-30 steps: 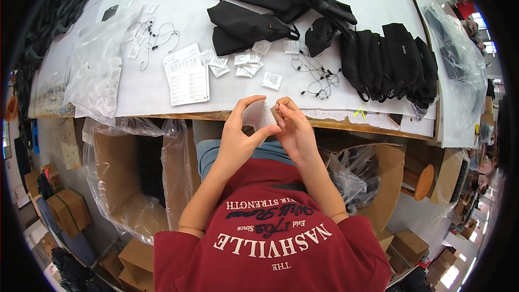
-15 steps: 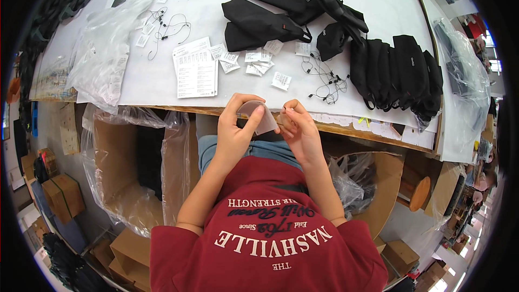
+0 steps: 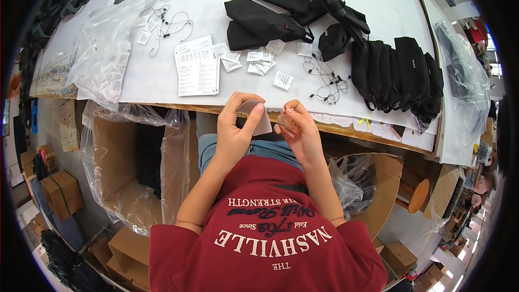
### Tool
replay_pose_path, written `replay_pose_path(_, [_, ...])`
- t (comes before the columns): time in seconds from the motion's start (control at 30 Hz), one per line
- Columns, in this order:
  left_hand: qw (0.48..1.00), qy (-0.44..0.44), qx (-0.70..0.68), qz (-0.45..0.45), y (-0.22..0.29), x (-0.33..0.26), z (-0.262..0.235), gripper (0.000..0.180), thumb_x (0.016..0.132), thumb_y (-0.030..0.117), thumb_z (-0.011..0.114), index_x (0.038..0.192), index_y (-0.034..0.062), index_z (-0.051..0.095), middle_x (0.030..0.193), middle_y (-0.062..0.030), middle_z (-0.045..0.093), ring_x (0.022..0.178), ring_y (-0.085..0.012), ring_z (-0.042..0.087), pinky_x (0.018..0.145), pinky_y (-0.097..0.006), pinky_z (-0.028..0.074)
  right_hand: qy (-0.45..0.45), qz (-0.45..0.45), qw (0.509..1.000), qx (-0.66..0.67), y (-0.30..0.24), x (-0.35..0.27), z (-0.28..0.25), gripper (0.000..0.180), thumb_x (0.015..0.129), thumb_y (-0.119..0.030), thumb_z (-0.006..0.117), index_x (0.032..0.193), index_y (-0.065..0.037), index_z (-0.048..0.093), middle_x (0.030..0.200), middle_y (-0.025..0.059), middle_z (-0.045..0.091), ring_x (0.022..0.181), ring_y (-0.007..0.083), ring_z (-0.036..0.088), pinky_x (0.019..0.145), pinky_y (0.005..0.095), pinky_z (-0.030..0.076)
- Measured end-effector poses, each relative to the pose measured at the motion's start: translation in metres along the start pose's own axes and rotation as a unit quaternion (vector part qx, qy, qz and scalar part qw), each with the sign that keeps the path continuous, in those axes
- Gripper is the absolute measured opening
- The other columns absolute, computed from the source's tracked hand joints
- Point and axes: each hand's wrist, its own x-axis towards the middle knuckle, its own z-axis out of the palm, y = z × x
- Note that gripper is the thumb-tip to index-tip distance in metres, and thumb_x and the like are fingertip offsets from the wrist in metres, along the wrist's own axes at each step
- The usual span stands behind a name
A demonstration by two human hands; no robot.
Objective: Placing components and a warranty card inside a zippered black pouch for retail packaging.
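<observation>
In front of my waist, just off the table's near edge, my left hand (image 3: 236,120) pinches a pale paper card (image 3: 263,123) between thumb and fingers. The card is bent into a curve. Close to its right, my right hand (image 3: 300,130) has thumb and forefinger pressed together on what looks like a thin dark cord (image 3: 285,110), of which only tiny bits show. A small gap separates the card from the right fingers. Beyond the hands, small white labels (image 3: 283,80), printed sheets (image 3: 198,78) and tangled black tag strings (image 3: 331,89) lie on the table.
Black fabric pouches (image 3: 265,24) are piled at the table's far middle, and several more (image 3: 399,70) stand in a row at right. Clear plastic bags (image 3: 102,48) lie at left. Below the table edge (image 3: 346,131) stand a plastic-lined carton (image 3: 121,167) and another carton (image 3: 378,189).
The card and my right fingers have drawn slightly apart, opening a small gap. Both hands keep their grip and nearly the same place. The view has shifted a little.
</observation>
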Motion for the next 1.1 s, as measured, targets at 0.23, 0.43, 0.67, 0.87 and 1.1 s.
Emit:
replay_pose_path(0.23, [1.0,0.008,0.001,0.0,-0.003,0.0,0.0,0.01,0.088,0.006,0.053,0.093,0.002,0.062,0.088,-0.0058,0.061,0.081,-0.0136,0.058,0.076,-0.025,0.045,-0.002,-0.009,1.0,-0.002,0.002,0.001,-0.002,0.009,0.093,-0.015,0.049,0.089,-0.008,0.05,0.056,-0.0057,0.029,0.051,0.0054,0.029,0.06,0.024,0.036])
replay_pose_path(0.43, [0.999,-0.039,-0.013,-0.002,-0.003,0.0,-0.006,0.019,0.086,0.011,0.059,0.102,0.0005,0.056,0.094,-0.0095,0.059,0.089,-0.0176,0.057,0.081,-0.028,0.044,0.039,0.015,0.995,-0.093,-0.004,-0.003,-0.001,0.007,0.091,-0.013,0.056,0.092,-0.005,0.055,0.063,-0.0019,0.048,0.054,0.0026,0.036,0.056,0.0199,0.037])
replay_pose_path(0.67, [0.988,-0.091,0.116,0.033,0.008,-0.006,0.005,0.087,0.063,0.028,0.085,0.125,0.0046,0.029,0.114,-0.0155,0.049,0.102,-0.0256,0.053,0.087,-0.037,0.044,0.095,-0.139,0.956,-0.241,0.006,0.002,-0.004,0.007,0.087,-0.007,0.063,0.091,-0.001,0.061,0.076,-0.0028,0.061,0.055,-0.0016,0.034,0.048,0.0165,0.026])
replay_pose_path(0.87, [0.992,-0.106,0.066,-0.016,0.0,-0.005,0.002,0.08,0.065,0.026,0.084,0.122,0.004,0.033,0.114,-0.0136,0.05,0.1,-0.0261,0.055,0.087,-0.037,0.045,0.124,-0.212,0.898,-0.366,0.001,-0.001,-0.003,0.004,0.083,-0.003,0.064,0.087,-0.003,0.065,0.069,-0.0055,0.059,0.053,-0.0007,0.03,0.046,0.018,0.021])
replay_pose_path(1.1, [0.987,-0.124,0.104,0.021,0.014,-0.007,0.007,0.067,0.07,0.02,0.079,0.119,0.0031,0.038,0.112,-0.0149,0.052,0.101,-0.0272,0.056,0.086,-0.036,0.045,0.133,-0.251,0.86,-0.423,-0.001,-0.006,0.006,0.007,0.08,-0.002,0.067,0.087,-0.002,0.066,0.063,-0.004,0.054,0.05,0.0004,0.028,0.044,0.0193,0.02])
